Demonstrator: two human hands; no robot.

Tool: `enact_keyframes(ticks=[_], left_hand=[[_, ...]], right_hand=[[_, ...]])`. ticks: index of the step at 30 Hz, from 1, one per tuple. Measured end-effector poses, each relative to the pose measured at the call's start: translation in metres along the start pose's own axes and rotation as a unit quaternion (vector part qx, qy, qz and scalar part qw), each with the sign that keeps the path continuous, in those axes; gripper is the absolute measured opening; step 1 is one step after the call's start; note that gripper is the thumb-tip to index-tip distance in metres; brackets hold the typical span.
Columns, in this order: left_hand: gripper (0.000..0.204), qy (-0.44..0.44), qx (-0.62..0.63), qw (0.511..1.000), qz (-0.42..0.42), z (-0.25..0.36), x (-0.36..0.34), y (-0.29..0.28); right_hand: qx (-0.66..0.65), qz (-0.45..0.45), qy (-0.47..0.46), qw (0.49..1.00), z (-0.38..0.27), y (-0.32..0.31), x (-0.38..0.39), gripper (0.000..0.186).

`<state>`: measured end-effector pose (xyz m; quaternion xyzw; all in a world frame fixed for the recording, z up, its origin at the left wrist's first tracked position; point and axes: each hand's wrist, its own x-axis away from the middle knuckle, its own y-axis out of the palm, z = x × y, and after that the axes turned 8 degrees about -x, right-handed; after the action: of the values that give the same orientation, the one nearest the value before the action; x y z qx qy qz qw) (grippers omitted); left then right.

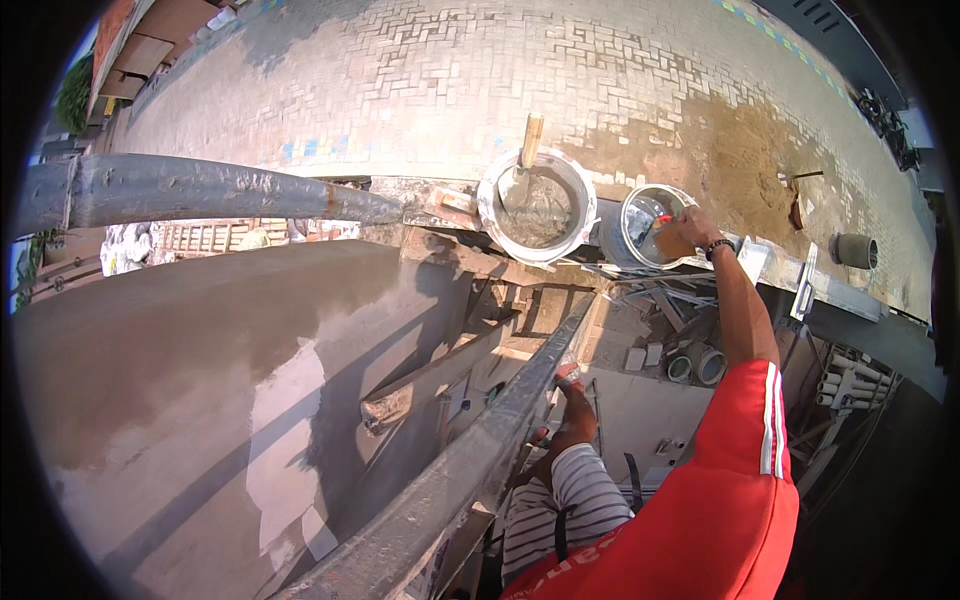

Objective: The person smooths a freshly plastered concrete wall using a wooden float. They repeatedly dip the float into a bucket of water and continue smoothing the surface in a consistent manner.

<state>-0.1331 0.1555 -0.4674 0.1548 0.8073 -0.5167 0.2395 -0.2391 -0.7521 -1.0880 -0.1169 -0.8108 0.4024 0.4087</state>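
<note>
My right hand (686, 230) is down inside the mouth of a white bucket (628, 251), its fingers curled and partly hidden. Against them is a small red and orange-brown object (663, 219), too unclear to name. A dark bracelet circles the wrist, and the bare forearm comes out of a red sleeve. Left of that bucket stands a second white bucket (487, 222) with wet grey mortar (548, 215) in it. A trowel with a wooden handle (532, 140) leans in the mortar, its handle above the far rim. My left hand is out of view.
Both buckets stand on a narrow ledge high above the ground. A thick metal pole (200, 190) crosses at left; another (470, 430) runs diagonally before me. Partly wet plaster covers the wall (200, 360) at left. Below lie pipes (850, 385) and scraps. Sand (745, 150) covers some paving.
</note>
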Motion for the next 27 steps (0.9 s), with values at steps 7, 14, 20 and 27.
enact_keyframes(ticks=[7,14,20,27], left_hand=[[0.037,0.005,-0.023,0.999,0.035,-0.036,0.015,-0.032],[0.047,-0.109,0.097,0.978,-0.151,-0.040,0.030,-0.070],[0.037,-0.051,0.299,0.931,-0.202,0.100,-0.070,-0.134],[0.054,-0.082,0.291,0.926,-0.227,0.094,-0.063,-0.133]], right_hand=[[-0.681,-0.129,0.034,0.720,-0.104,-0.096,0.142,0.018],[-0.803,-0.287,-0.102,0.512,-0.257,-0.091,0.230,0.027],[-0.818,-0.409,-0.167,0.367,-0.440,-0.086,0.306,0.078],[-0.771,-0.564,-0.222,0.198,-0.611,-0.124,0.374,0.067]])
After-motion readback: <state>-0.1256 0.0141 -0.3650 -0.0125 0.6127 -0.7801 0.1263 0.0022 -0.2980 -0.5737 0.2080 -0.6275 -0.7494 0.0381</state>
